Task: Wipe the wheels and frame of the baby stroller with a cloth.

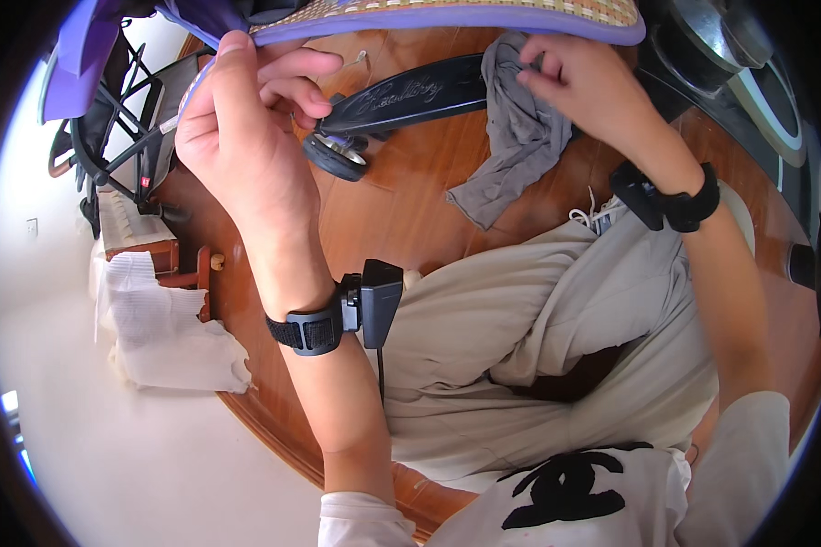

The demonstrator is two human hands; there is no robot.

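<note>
At the top left, my left hand (246,130) pinches the purple edging of a woven seat mat (445,20) between thumb and index finger, its other fingers loosely curled. Below the mat, a black plastic stroller part (404,96) bearing raised writing reaches across the view. A grey cloth (520,123) drapes over its right portion and hangs down. My right hand (575,82) is at the top of this cloth with bent fingers; whether they grip it cannot be told. A small black wheel (339,157) shows under the part's left end.
A folded black-framed stroller (137,130) leans by the white wall on the left. Below it, white padded wrapping (171,328) covers some wooden furniture (191,273). Shiny metal equipment (705,48) stands at the top right. My crossed legs rest on the wooden floor (383,219).
</note>
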